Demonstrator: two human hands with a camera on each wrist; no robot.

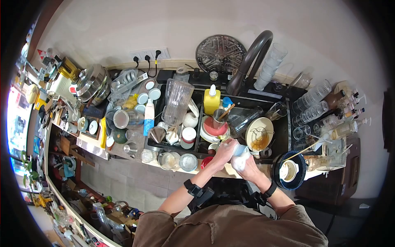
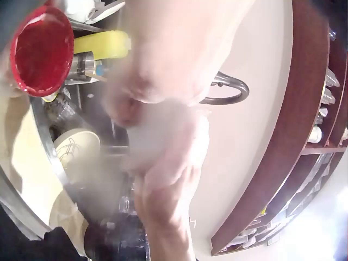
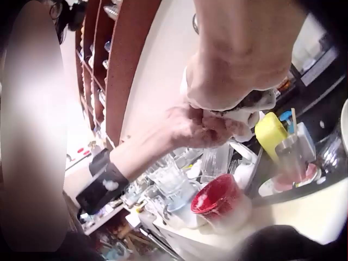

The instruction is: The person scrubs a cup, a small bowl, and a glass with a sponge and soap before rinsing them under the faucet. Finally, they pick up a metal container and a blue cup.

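Note:
Both hands meet over the sink's front edge, wet with foam. My left hand curls its fingers around a pale, foam-covered thing. My right hand closes over the same thing from the other side, with thick white suds on its fingers. In the right wrist view a dark patch shows on the pale thing beneath the right hand. I cannot tell its kind, as the fingers hide most of it. On the counter edge, near the left hand, stands a cup with a red inside, foam on its rim.
A yellow pump bottle stands at the sink's back. Stacked bowls and a cream bowl with a whisk sit in the basin. Right of it is a dark blue bowl. Glass tumblers line the right; jars crowd the left.

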